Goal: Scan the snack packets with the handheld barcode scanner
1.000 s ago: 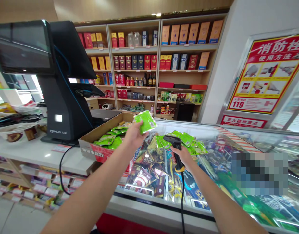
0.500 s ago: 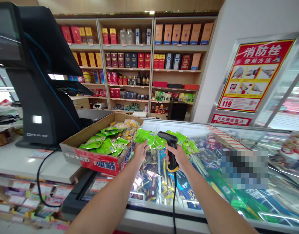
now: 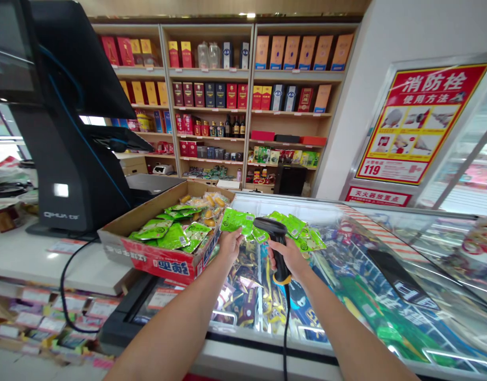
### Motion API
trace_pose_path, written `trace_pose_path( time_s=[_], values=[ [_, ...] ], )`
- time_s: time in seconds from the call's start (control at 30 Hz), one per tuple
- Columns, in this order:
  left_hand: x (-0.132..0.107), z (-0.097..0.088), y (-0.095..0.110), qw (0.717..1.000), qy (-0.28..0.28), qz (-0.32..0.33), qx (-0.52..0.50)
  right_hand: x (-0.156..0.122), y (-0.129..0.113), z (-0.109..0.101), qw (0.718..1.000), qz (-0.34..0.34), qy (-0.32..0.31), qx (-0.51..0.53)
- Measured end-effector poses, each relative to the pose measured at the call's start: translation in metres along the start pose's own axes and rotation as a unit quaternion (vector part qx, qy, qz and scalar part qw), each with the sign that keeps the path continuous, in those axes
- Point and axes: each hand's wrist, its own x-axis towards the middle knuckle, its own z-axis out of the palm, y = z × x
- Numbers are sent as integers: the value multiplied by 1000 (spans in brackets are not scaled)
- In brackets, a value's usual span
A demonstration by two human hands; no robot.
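In head view, pinching a green packet (image 3: 237, 221) in the closed grip of the left hand (image 3: 229, 245), just right of the cardboard box (image 3: 154, 258) and near the front of the scanner (image 3: 280, 264) (hard to tell if touching it). With the right hand (image 3: 290, 255), gripping this scanner around its handle. Behind, seeing more packets (image 3: 309, 236), spread on the glass surface (image 3: 354, 275).

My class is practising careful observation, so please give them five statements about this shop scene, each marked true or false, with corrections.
1. The right hand holds a black barcode scanner. True.
2. The left hand holds a glass bottle. False: it holds a green packet.
3. Green packets lie in the cardboard box. True.
4. The dark phone-like object lies in the box. False: it lies on the glass-topped case.
5. The wall poster shows the number 119. True.
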Motion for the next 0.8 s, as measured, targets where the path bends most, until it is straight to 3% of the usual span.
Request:
trace_pose_path(
  time_s=[0.17, 0.33, 0.53, 0.67, 0.8],
  values=[
    [-1, 1, -1, 1000, 4, 4, -7, 2, 2, 0, 1000, -6, 6, 4],
    [-8, 4, -3, 999, -33, 13, -4, 6, 6, -1, 999, -12, 26, 14],
    [-19, 10, -3, 986, -25, -63, 155, 11, -18, -20, 995, 35, 87, -17],
    [-13, 33, -4, 974, -73, -93, 191, 8, -38, -45, 994, 3, 108, -33],
    [0, 68, -13, 975, -102, -107, 168, 2, -41, -62, 991, -10, 130, -23]
  ],
)
